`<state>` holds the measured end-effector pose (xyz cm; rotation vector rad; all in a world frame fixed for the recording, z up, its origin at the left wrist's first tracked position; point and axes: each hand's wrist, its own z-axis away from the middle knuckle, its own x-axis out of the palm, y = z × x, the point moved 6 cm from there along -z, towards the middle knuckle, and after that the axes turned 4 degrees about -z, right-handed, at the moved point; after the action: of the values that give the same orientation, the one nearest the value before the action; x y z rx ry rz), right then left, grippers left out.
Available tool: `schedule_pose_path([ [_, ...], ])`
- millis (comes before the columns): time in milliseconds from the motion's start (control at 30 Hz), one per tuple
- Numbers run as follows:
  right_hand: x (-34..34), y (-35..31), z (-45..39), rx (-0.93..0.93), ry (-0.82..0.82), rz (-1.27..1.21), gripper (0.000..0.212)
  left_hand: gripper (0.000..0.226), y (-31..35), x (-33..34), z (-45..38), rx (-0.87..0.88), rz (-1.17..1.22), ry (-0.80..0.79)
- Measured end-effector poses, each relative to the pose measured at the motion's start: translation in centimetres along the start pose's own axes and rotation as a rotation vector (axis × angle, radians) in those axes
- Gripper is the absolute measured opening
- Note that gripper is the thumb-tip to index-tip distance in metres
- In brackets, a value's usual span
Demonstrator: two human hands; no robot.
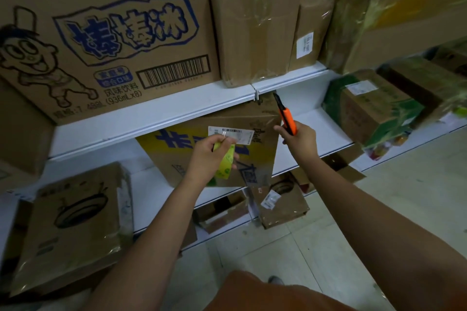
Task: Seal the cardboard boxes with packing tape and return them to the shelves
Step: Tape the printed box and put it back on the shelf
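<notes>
A brown and yellow cardboard box (255,131) with blue print sits tilted on the middle shelf (328,134), a white label on its face. My left hand (209,156) grips a yellow-green roll of packing tape (225,163) in front of the box. To the right, my right hand (300,144) grips an orange utility knife (286,118), its black tip pointing up toward the box's upper right corner under the upper shelf edge.
A large printed carton (106,33) and taped brown boxes (255,25) stand on the upper shelf (177,106). A taped box (73,219) sits lower left, a green-wrapped box (374,108) to the right. More boxes (280,204) lie under the shelf on the tiled floor (379,222).
</notes>
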<state>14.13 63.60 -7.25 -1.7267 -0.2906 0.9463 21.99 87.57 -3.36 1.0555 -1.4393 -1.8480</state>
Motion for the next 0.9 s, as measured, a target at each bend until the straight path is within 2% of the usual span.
schedule_pose_path([
  [133,-0.6,-2.3,1.6,-0.118,0.005,0.143,0.031,0.017,0.7,-0.3,0.3,0.009,0.012,-0.01],
  [233,0.1,-8.3,1.9,-0.354,0.019,0.376,0.033,0.019,1.4,-1.5,0.4,0.009,0.03,0.003],
  [300,1.3,-12.8,1.8,-0.515,0.023,0.433,0.038,0.02,1.9,-2.8,0.5,-0.005,0.03,0.037],
  [433,5.9,-18.0,1.2,-0.753,-0.212,0.337,0.039,0.019,3.1,-5.7,1.3,-0.039,0.086,0.089],
  [500,8.5,-19.3,0.8,-0.907,-0.299,0.425,0.034,0.019,3.4,-6.8,1.9,-0.063,0.111,0.089],
  [567,11.1,-20.5,0.3,-0.981,-0.342,0.549,0.032,0.019,3.5,-8.3,2.7,-0.077,0.163,0.098],
  [667,13.6,-21.8,-0.4,-0.972,-0.318,0.689,0.032,0.02,3.4,-10.3,3.7,-0.076,0.243,0.115],
  [733,13.7,-23.2,0.4,-0.989,-0.302,0.564,0.031,0.02,3.3,-11.3,4.4,-0.064,0.286,0.135],
  [767,13.6,-24.0,1.3,-0.967,-0.343,0.403,0.03,0.02,3.3,-11.8,4.6,-0.053,0.297,0.15],
  [833,13.9,-25.1,3.2,-0.812,-0.537,0.097,0.027,0.016,3.1,-12.8,4.9,-0.039,0.298,0.187],
  [900,15.4,-25.4,4.8,-0.654,-0.74,0.015,0.024,0.013,2.7,-13.8,5.2,-0.04,0.288,0.221],
])
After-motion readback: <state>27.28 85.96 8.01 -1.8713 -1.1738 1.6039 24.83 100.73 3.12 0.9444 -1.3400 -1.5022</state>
